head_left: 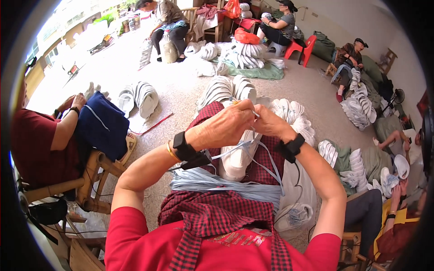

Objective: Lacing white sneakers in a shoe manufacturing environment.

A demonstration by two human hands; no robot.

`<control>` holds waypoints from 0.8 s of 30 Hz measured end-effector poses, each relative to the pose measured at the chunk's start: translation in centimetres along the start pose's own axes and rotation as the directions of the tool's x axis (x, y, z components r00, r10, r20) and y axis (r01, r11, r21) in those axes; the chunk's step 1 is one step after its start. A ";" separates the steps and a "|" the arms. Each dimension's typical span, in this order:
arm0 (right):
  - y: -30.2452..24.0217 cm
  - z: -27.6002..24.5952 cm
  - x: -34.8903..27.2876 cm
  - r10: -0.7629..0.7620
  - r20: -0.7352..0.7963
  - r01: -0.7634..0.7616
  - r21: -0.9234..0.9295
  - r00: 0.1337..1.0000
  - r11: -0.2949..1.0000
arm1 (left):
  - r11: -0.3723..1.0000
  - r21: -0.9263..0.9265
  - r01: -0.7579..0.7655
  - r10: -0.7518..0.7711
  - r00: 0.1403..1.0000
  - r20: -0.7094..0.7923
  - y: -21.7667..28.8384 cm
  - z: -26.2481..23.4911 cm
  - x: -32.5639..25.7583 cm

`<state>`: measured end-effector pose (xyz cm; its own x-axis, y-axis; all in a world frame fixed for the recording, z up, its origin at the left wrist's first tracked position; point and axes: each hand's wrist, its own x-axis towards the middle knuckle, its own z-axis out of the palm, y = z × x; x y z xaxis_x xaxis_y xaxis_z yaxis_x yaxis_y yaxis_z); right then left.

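A white shoe (236, 160) rests toe toward me on my lap, over a red-and-black checked apron (194, 205). Light blue laces (270, 165) trail loosely across and beside it. Above the shoe, my left hand (231, 124) is closed around a thin tool, whose tip (257, 114) pokes out toward the other hand. My right hand (273, 123) is closed close against the left; its fingertips are partly hidden, so what they pinch is unclear. A thick bundle of light blue laces (217, 181) lies across my lap, nearer my body.
Stacked white shoes (219, 92) stand just beyond my knees, with more (291, 113) to the right. A person (49, 131) sits close on the left by a bamboo chair (92, 178). Another person's hand (397, 192) holds a shoe at right. Several others sit farther off.
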<state>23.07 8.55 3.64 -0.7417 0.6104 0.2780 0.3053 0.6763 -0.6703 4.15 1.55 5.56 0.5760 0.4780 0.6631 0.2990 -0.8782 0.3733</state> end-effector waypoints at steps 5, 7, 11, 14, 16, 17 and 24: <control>-0.8 0.2 -1.5 0.129 -0.155 -0.097 0.195 0.980 0.976 | 0.994 0.047 0.097 -0.093 0.993 -0.079 -0.8 0.2 -1.0; -2.1 0.1 -3.0 0.146 -0.260 -0.117 0.122 0.955 0.986 | 0.990 0.067 0.127 -0.119 0.987 -0.106 -1.6 0.2 -1.5; -3.6 0.0 -5.5 0.220 -0.242 -0.228 -0.005 0.945 0.974 | 0.986 0.060 0.157 -0.147 0.980 -0.136 -2.1 0.4 -1.5; -1.1 -0.8 -6.1 0.215 -0.306 -0.177 0.145 0.927 0.973 | 0.998 0.060 0.038 -0.039 0.999 0.024 0.0 0.7 0.5; -0.9 -1.1 -5.2 0.194 -0.289 -0.108 0.287 0.937 0.952 | 0.999 0.052 0.009 -0.011 1.000 0.029 -0.3 1.5 0.6; -0.8 -0.8 -4.6 0.187 -0.291 -0.101 0.288 0.938 0.952 | 0.999 0.038 -0.019 0.018 0.999 0.037 -0.3 1.8 0.8; 0.2 -1.0 -5.9 0.312 -0.197 -0.231 0.348 0.929 0.908 | 0.934 0.356 0.007 0.011 0.999 -0.048 -2.8 -1.6 -1.7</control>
<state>28.15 5.53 2.57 -0.4761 0.8597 0.1851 0.2407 0.3298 -0.9128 1.10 3.28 4.47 0.5418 0.4683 0.6980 0.5542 -0.8234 0.1222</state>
